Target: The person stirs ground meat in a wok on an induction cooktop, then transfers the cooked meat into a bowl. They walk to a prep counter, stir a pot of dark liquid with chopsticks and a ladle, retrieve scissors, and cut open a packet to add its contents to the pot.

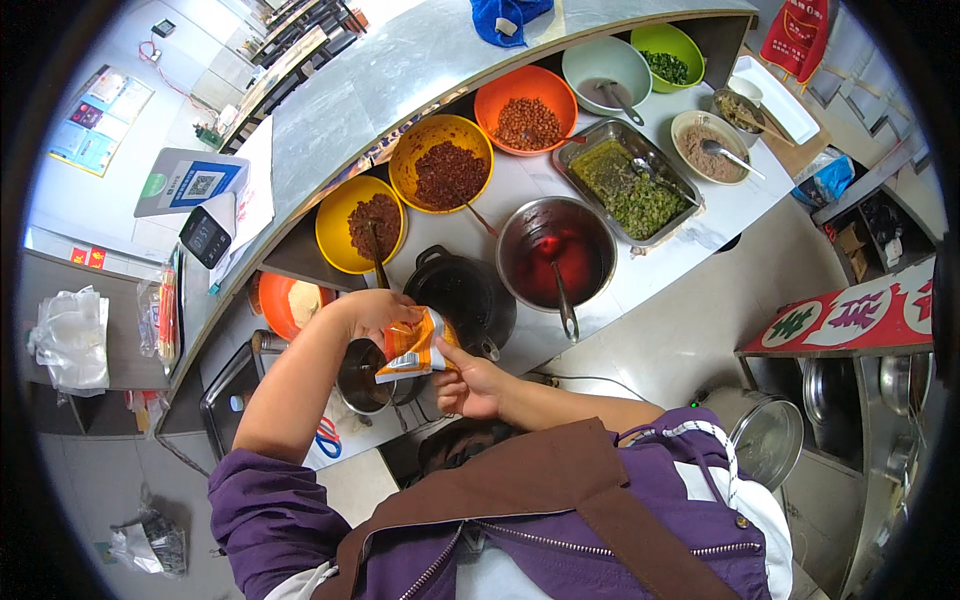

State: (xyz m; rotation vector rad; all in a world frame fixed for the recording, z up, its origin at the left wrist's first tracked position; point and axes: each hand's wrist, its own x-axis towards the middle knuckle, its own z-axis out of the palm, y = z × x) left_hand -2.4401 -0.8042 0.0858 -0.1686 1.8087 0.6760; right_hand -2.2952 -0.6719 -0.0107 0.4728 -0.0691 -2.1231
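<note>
An orange and white plastic packet (416,346) is held between both hands above the counter. My left hand (377,315) grips its upper left part, while my right hand (469,381) pinches its right edge between thumb and fingers. Behind the packet stands a black pot (469,296). Partly hidden below the left forearm and packet is a small metal pot (361,379). A steel pot of red liquid (551,259) with a ladle stands to the right. Two yellow bowls (330,247) of dark red-brown food, with utensils, are beyond the hands.
Farther along the counter are an orange bowl of peanuts (526,112), a pale green bowl (592,64), a steel tray of chopped greens (630,184) and a bowl of minced food (709,146). Scissors (328,439) lie near the front edge. A raised grey ledge (360,82) runs behind.
</note>
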